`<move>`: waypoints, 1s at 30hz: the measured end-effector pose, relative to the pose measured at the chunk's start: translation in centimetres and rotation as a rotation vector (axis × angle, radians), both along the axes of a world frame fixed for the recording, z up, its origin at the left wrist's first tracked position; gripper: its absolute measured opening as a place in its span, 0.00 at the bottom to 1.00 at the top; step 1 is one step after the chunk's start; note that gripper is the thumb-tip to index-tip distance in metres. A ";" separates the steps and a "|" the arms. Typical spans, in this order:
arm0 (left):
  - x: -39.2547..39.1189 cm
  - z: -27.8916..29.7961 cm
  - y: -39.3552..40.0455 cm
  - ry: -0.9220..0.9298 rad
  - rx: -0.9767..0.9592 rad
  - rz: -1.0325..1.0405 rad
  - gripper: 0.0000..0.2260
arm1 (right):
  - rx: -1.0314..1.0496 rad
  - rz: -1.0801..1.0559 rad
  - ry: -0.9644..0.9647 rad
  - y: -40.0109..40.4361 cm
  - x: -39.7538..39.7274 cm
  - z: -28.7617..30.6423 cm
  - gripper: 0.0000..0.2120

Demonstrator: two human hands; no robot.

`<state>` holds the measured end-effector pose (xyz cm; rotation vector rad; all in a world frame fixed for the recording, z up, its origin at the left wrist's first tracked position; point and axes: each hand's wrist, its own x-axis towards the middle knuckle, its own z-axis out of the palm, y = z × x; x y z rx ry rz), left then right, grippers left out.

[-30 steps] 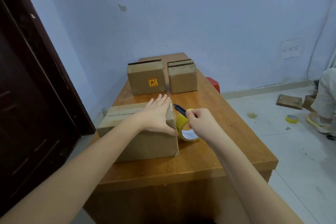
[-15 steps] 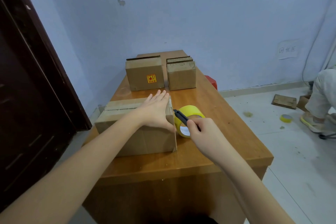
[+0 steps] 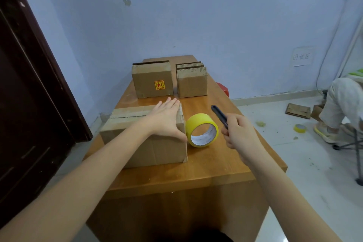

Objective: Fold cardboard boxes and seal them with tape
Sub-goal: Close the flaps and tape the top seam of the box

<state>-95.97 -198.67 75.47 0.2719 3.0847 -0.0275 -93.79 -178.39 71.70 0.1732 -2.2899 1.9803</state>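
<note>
One light, stiff box [image 3: 145, 143] is pressed flat-handed by the left hand [image 3: 167, 119], best held at its edges, while a cutter [image 3: 219, 114] is gripped in the right hand [image 3: 238, 133].

Wooden table [image 3: 206, 171], taped box [image 3: 149, 149], tape roll [image 3: 202, 129], two box stacks [image 3: 152, 81]

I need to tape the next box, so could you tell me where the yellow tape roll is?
The yellow tape roll stands on edge on the wooden table, against the right end of the near box, left of the right hand.
</note>
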 end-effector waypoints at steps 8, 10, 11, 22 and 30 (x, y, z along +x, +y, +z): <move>0.1 -0.1 0.0 0.011 -0.001 -0.007 0.54 | 0.104 -0.232 0.011 3.7 -4.1 -4.2 0.09; 0.2 -0.1 0.0 0.014 0.003 -0.005 0.54 | 0.125 -0.250 -0.016 4.3 -4.8 -5.1 0.06; 0.3 -0.1 0.0 0.016 0.005 -0.006 0.53 | 0.177 -0.262 -0.013 4.4 -5.0 -5.4 0.05; 0.3 -0.1 0.0 0.025 -0.004 -0.011 0.53 | 0.948 -0.312 -0.007 4.0 -5.7 -8.9 0.11; 0.3 0.0 0.0 0.026 -0.005 -0.014 0.52 | 1.032 -0.359 -0.016 3.5 -5.7 -8.7 0.12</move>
